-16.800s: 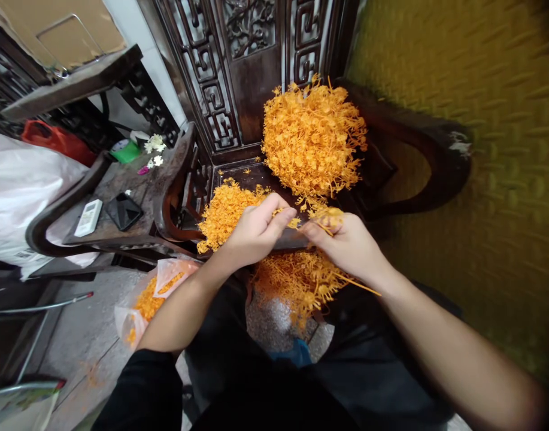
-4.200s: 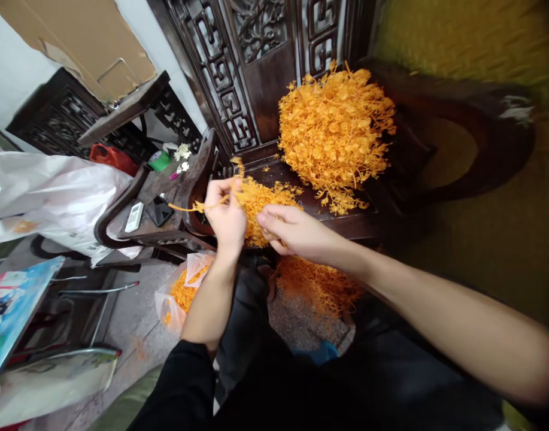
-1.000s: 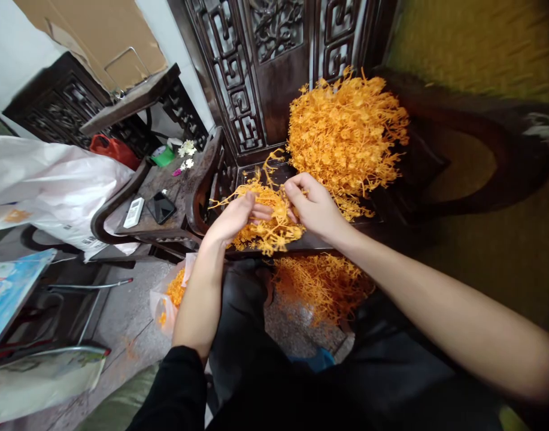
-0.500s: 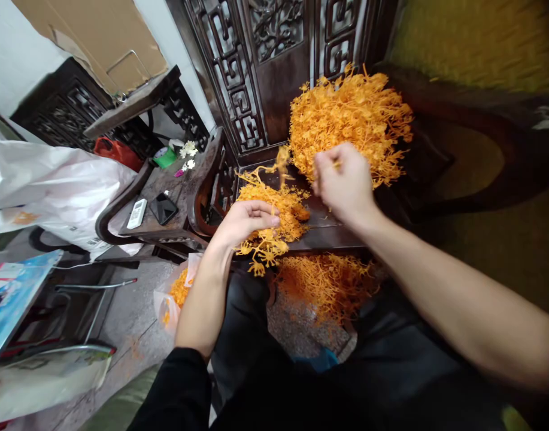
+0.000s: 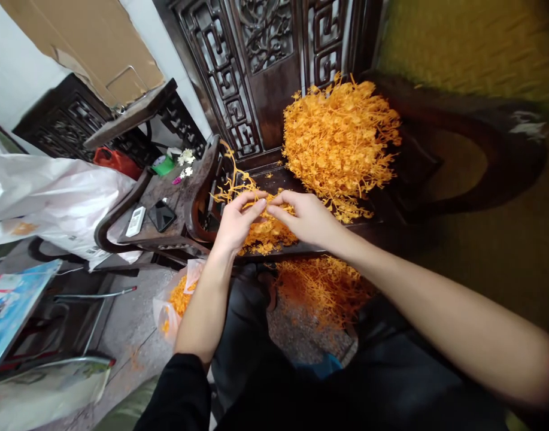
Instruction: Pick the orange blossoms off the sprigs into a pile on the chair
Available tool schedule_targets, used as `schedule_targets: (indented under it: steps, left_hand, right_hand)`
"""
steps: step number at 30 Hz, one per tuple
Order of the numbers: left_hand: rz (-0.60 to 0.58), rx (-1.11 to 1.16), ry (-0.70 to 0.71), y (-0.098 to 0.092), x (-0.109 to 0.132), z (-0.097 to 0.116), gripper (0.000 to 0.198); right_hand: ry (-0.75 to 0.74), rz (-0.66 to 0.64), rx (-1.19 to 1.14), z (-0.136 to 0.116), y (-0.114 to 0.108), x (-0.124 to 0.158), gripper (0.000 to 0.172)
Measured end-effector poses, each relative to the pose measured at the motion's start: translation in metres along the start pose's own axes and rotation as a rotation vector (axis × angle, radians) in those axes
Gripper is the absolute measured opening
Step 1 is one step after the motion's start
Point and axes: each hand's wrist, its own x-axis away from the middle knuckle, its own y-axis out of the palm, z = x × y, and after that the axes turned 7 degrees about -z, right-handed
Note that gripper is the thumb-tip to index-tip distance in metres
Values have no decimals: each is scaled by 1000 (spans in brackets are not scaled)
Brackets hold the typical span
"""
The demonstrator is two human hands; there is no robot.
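My left hand [image 5: 239,221] pinches a branching orange plastic sprig [image 5: 233,182], whose stems stick out up and to the left past the fingers. My right hand [image 5: 303,216] meets it fingertip to fingertip, thumb and forefinger drawn together. Whatever lies between the right fingertips is too small to make out. Beneath both hands a small pile of orange sprigs [image 5: 272,234] rests on the dark wooden seat [image 5: 274,173], partly covered by them. Behind the right hand stands a large heap of orange sprigs [image 5: 341,137].
More orange strands [image 5: 323,287] lie low between my knees. A plastic bag [image 5: 164,308] with orange bits is on the floor at left. A side table [image 5: 179,197] carries a phone [image 5: 161,215] and a white device [image 5: 135,221]. A carved chair back [image 5: 278,102] rises behind.
My right hand has moved left from the large heap to my left hand's fingertips. The sprig at the left hand now points up-left. The view has shifted slightly.
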Motion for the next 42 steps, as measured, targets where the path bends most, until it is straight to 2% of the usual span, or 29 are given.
schedule_targets:
  steps: [4, 8, 14, 17, 19, 21, 24, 29, 34, 39, 42]
  left_hand:
    - [-88, 17, -123, -1, 4, 2, 46]
    - [-66, 61, -133, -1, 5, 2, 49]
    - [-51, 63, -61, 3, 1, 2, 47]
    - [-42, -26, 20, 6, -1, 1, 38]
    - [-50, -90, 89, 7, -1, 1, 32]
    - [-66, -121, 121, 9, 0, 3, 30]
    - [-78, -62, 68, 10, 3, 6, 29]
    - [-89, 90, -35, 12, 4, 9, 36]
    - [-59, 119, -50, 18, -1, 11, 43]
    - [-53, 164, -110, 25, -7, 12, 42]
    - [-55, 167, -129, 21, -8, 14, 40]
  right_hand:
    - [6, 98, 48, 2, 2, 0, 21]
    - [34, 165, -5, 3, 2, 1, 20]
    - [29, 146, -76, 3, 3, 3, 23]
    - [24, 132, -58, 2, 3, 3, 41]
    - [19, 63, -52, 1, 2, 3, 45]
    - [39, 7, -55, -1, 0, 3, 37]
    - [102, 17, -64, -1, -5, 5, 27]
    - [141, 29, 18, -1, -13, 7, 25]
    - [85, 134, 178, 2, -16, 5, 17]
    - [12, 219, 296, 4, -6, 7, 9]
    - [-6, 215, 359, 7, -7, 6, 7]
